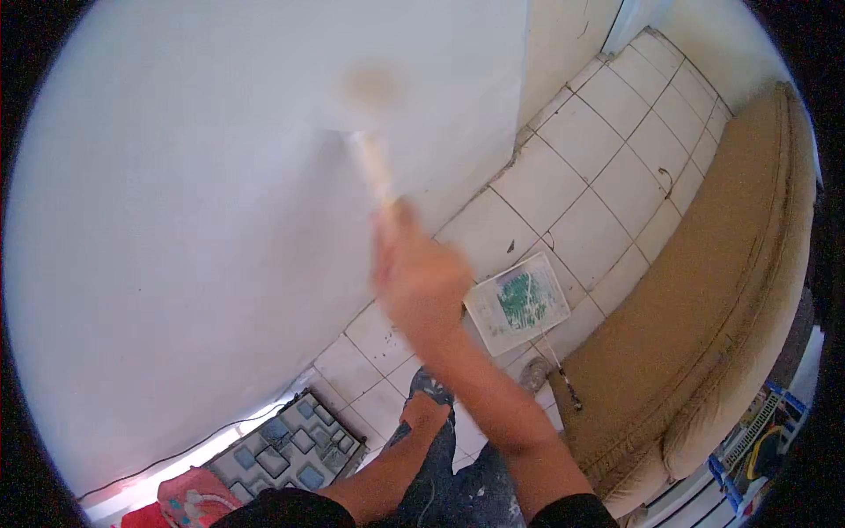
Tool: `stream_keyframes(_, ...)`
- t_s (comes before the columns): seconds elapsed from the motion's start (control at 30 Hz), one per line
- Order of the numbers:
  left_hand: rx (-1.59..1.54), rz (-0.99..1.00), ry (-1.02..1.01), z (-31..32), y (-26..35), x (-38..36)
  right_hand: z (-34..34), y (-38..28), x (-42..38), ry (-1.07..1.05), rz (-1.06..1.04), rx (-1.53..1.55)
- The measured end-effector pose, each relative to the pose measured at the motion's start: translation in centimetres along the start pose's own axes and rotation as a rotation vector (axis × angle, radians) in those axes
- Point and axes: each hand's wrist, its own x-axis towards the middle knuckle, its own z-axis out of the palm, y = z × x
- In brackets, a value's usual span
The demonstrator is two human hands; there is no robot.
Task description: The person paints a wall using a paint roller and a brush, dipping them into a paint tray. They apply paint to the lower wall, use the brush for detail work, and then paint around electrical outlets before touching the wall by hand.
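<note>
My right hand (422,273) is raised in front of the white wall (194,176), its fingers wrapped round a light-coloured handle (377,172). The handle points up toward the wall and is smeared by motion; the tool's far end is too blurred to make out. A tan blurred patch shows just above it. My left hand (425,414) is low, near my paint-spotted trousers, and its fingers are not clear. On the floor, right of my right forearm, lies a white tray (489,327) with green and white paint marks inside.
A brown sofa (687,308) runs along the right side over white floor tiles (563,194). A thin rod (563,374) lies by the tray. At the lower left are a patterned mat (290,444), red cloth (198,497) and a cable. A blue-edged rack stands lower right.
</note>
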Motion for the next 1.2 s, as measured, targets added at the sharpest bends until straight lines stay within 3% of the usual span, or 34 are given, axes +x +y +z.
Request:
stream_keyframes(0.2,0.037,-0.003,0.009,0.2,0.3,0.4,-1.4,-4.7,-9.8,-0.444,-0.356,0.540)
stream_keyframes(0.33,0.074,0.006,0.031,0.6,0.7,0.6,-0.1,-3.9,-12.5,-0.769,-0.523,0.674)
stream_keyframes(0.43,0.103,0.007,0.041,0.9,0.7,0.7,-0.3,-1.1,-10.6,-0.645,-0.295,0.660)
stream_keyframes(0.5,0.122,0.016,0.046,1.0,0.8,0.7,0.7,1.1,-8.9,-0.500,0.076,0.514)
stream_keyframes(0.57,0.153,0.034,0.057,1.1,0.7,1.0,1.1,4.8,-5.4,-0.488,0.546,0.471)
stream_keyframes(0.7,0.206,0.070,0.074,1.3,1.0,0.8,4.9,12.9,-7.2,-0.153,1.141,0.259)
stream_keyframes(0.77,0.264,0.063,0.114,0.3,1.8,0.3,5.0,16.7,-11.6,-0.143,1.239,0.263)
stream_keyframes(0.83,0.272,0.092,0.113,0.9,1.1,1.9,4.6,19.0,-17.7,-0.278,1.286,0.127)
stream_keyframes(0.97,0.265,0.116,0.178,1.6,1.2,2.2,1.6,22.8,-32.3,-0.426,1.259,0.121)
stream_keyframes(1.03,0.289,0.138,0.193,1.5,1.3,2.4,0.7,25.2,-38.5,-0.667,1.389,-0.015)
stream_keyframes(1.13,0.335,0.141,0.198,1.6,1.8,2.5,-1.5,28.3,-42.4,-0.767,1.332,-0.127)
stream_keyframes(1.2,0.380,0.131,0.194,1.8,1.9,2.5,-2.3,30.3,-42.9,-0.706,1.309,-0.101)
